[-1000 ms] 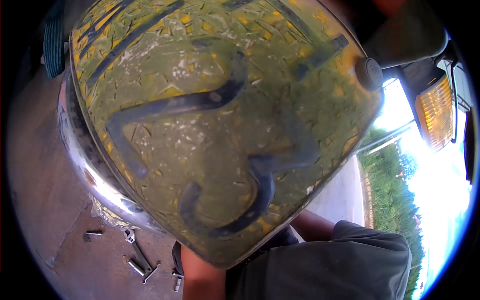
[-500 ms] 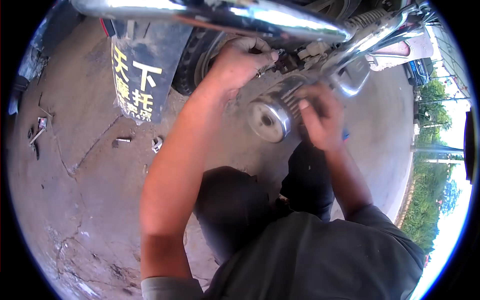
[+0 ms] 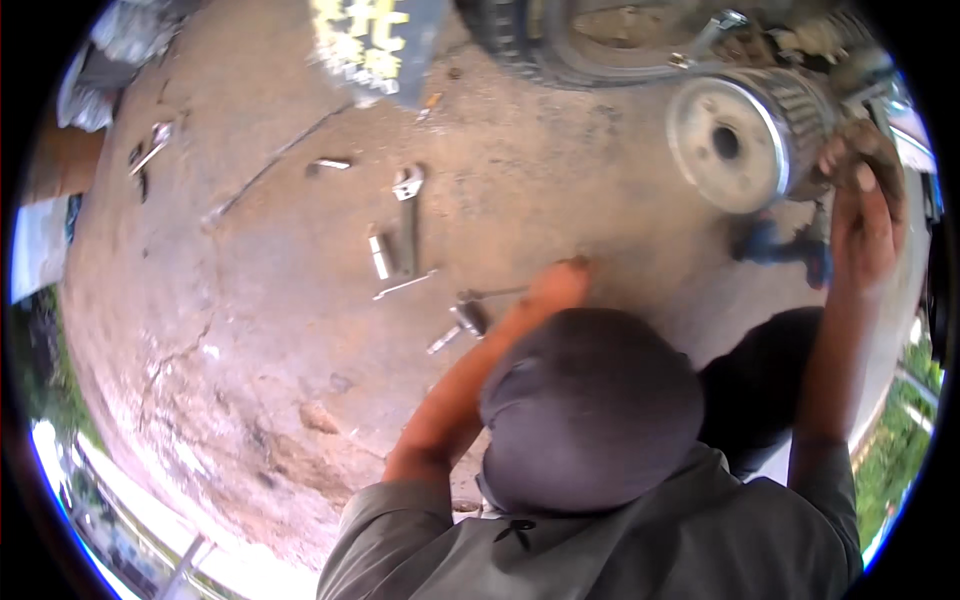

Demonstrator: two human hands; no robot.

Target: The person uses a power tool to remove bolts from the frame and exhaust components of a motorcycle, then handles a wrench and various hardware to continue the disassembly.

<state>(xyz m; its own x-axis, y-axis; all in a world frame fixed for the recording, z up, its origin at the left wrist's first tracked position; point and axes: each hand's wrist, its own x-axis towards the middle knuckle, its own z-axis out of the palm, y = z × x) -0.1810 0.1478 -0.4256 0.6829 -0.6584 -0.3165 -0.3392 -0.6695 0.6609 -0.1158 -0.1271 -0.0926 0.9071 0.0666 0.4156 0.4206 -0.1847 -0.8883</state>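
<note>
My left hand (image 3: 566,282) reaches down to the floor (image 3: 260,280), beside a thin metal tool (image 3: 498,294); motion blur hides its grip. My right hand (image 3: 862,208) is raised with curled fingers at the near edge of the silver muffler (image 3: 725,175); what they hold, if anything, is unclear. Around the middle of the floor lie an adjustable wrench (image 3: 407,215), a socket (image 3: 379,256), a small spanner (image 3: 405,283) and another socket tool (image 3: 445,338). A blurred blue object (image 3: 785,242) stands below the muffler.
A motorcycle tyre (image 3: 505,45) and a dark mudflap (image 3: 415,70) are at the top. More tools (image 3: 150,155) and a long thin rod (image 3: 265,170) lie to the left. Plastic-wrapped items (image 3: 120,45) sit at the upper left. My dark-clad knee (image 3: 590,400) fills the lower middle.
My left hand has dropped from the wheel area to the floor. My right hand remains beside the muffler. The view has swung from the yellow-green panel to the wheel, then the floor.
</note>
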